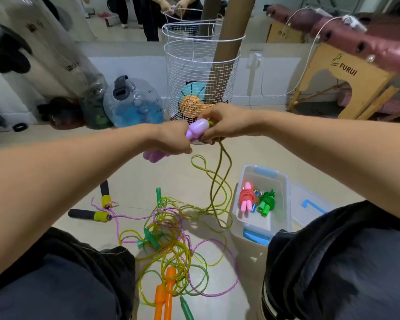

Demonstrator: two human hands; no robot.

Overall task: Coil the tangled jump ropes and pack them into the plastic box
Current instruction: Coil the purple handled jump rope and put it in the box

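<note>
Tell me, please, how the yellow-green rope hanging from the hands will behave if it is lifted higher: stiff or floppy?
Probably floppy: the yellow-green rope hangs in loose loops below the right hand and left hand. It looks like thin plastic cord, so likely light. It may snag, since its lower end runs toward the tangled pile on the floor.

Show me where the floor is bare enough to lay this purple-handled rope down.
Bare floor lies between the black-and-yellow handles and the hanging yellow-green rope. The tangled ropes crowd the floor between the knees. The plastic box holds two coiled ropes, with its near end bare.
</note>
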